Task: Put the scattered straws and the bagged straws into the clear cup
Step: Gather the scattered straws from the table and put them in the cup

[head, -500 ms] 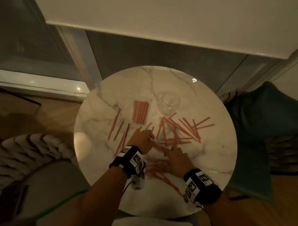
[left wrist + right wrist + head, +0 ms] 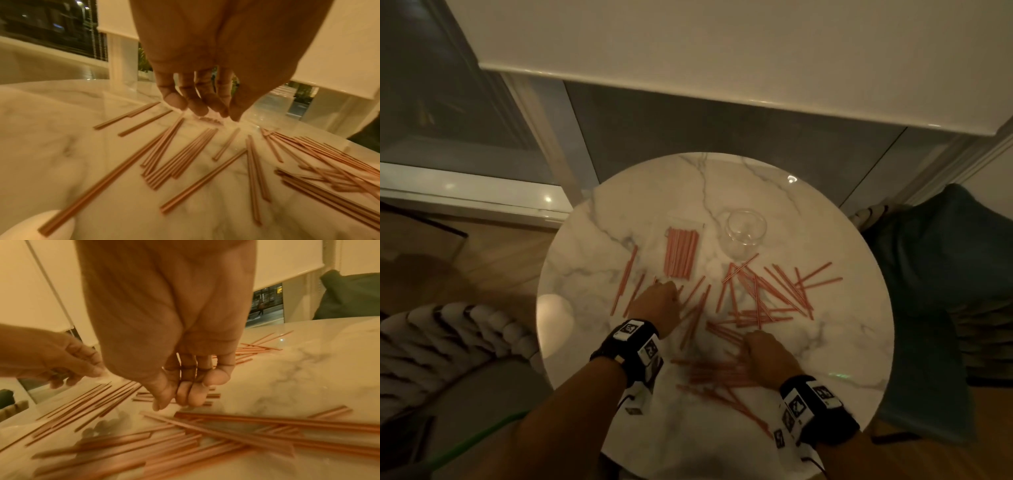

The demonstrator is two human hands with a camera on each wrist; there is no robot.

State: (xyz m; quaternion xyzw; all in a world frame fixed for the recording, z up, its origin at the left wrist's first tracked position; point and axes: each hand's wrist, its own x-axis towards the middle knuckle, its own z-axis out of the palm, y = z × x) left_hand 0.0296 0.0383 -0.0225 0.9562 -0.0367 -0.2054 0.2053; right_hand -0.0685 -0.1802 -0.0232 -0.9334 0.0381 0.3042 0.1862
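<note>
Several pink straws (image 2: 767, 298) lie scattered over the round marble table (image 2: 842, 325). A clear bag of straws (image 2: 681, 255) lies flat at the middle back, with the empty clear cup (image 2: 745, 228) upright just to its right. My left hand (image 2: 667, 286) reaches over the left group of straws (image 2: 185, 155); in the left wrist view its fingers (image 2: 197, 108) point down, nearly straight, holding nothing. My right hand (image 2: 753, 342) rests on the near pile of straws (image 2: 205, 434), its fingertips (image 2: 191, 395) loosely bent against the tabletop with no straw visibly pinched.
A dark teal cushion (image 2: 935, 274) sits off the table's right edge and a striped knitted cushion (image 2: 448, 342) off its left. A white roller blind (image 2: 722, 51) and a window frame stand behind. The table edge is close under both wrists.
My left hand has moved left, away from the right hand, toward the left straws. The straws under my right hand are blurred as they shift.
</note>
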